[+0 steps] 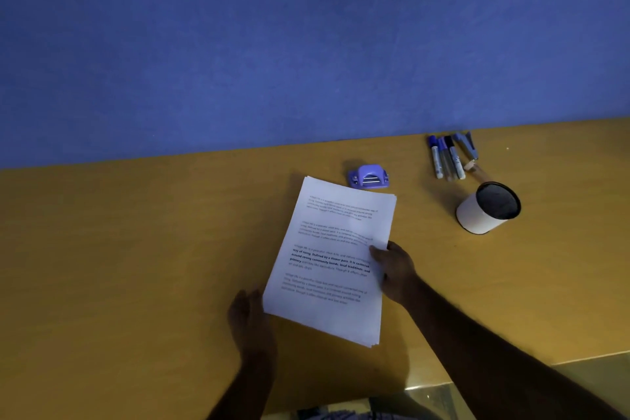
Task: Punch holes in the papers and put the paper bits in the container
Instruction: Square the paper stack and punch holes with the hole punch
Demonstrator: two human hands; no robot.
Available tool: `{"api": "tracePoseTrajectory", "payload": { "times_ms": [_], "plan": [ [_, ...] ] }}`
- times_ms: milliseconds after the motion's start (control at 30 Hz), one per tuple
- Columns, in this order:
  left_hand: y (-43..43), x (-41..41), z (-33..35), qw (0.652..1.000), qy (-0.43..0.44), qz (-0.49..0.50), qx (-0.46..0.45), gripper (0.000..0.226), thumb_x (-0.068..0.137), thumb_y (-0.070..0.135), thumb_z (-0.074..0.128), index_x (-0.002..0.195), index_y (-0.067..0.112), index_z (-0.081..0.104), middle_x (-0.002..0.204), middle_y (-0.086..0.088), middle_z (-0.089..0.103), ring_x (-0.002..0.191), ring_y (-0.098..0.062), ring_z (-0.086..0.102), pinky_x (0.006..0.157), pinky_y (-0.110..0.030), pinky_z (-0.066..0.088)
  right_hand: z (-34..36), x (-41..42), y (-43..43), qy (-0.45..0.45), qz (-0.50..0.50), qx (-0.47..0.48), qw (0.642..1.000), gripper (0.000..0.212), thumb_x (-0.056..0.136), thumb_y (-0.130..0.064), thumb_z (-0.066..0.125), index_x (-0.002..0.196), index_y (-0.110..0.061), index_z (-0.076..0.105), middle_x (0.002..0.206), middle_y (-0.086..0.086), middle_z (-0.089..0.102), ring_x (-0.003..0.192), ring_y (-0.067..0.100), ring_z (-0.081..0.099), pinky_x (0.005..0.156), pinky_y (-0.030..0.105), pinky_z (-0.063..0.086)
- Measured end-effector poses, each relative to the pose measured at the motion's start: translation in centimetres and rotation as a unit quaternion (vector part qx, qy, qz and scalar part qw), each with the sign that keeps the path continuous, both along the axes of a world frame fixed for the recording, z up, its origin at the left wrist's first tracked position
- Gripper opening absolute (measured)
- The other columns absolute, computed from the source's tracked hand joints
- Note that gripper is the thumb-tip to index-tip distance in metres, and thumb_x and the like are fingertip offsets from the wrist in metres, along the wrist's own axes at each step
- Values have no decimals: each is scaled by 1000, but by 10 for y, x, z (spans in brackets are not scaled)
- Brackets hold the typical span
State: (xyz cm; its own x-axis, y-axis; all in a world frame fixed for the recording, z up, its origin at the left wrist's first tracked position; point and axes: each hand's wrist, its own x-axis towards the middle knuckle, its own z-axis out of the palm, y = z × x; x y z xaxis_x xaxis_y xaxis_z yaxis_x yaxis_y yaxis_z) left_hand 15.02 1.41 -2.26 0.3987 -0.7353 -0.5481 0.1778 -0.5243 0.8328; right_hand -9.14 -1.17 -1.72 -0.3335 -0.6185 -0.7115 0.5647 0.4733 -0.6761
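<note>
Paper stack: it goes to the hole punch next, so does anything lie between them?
Nothing visible does. The hole punch sits beyond the far edge of the paper stack; the markers and container lie to the right.

On the table (136, 249), the right hand (395, 269) pinches the papers (330, 259) at one edge; the left hand (250, 317) touches their corner.

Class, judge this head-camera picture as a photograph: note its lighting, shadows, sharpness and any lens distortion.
Head view: dim, with a blue cast; the papers are brightest, their small print too soft to read; the left hand and right hand are dark, with little detail; a soft shadow lies beneath the stack's near corner; the far edge of the table slants and bows slightly.
</note>
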Motion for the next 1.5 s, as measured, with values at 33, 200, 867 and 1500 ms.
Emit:
{"api": "tracePoseTrajectory", "payload": {
  "times_ms": [33,200,867,1500],
  "plan": [
    [2,-3,1,1000,-18,-9,18,41,95,22,59,126,-3,52,117,-17,63,104,-32,58,85,-43,48,1,-2,0,-4,-4,-1,1000,35,94,5,51,129,8,51,128,29,58,115,49,56,97,62,45],
    [18,-12,2,999,-14,-35,29,25,84,20,73,99,1,66,97,-17,69,94,-40,63,82,-42,51,1,-11,1,-19,-17,-5,1000,36,94,6,51,130,10,50,129,30,57,116,50,55,94,60,47],
    [12,-53,-3,996,85,-17,0,56,90,-12,51,144,-3,35,141,-24,47,130,-41,45,109,-47,36,-13,-15,25,-34,24,-48,998,23,93,1,54,113,-3,64,116,16,68,102,35,65,86,52,54],
    [1,-4,-1,978,33,-203,-12,33,87,-16,44,112,0,58,107,-28,64,97,-39,62,83,-55,50,-14,-94,-33,487,449,100,743,39,85,-44,66,108,-14,59,110,4,61,89,17,55,66,29,45]
  ]
}}
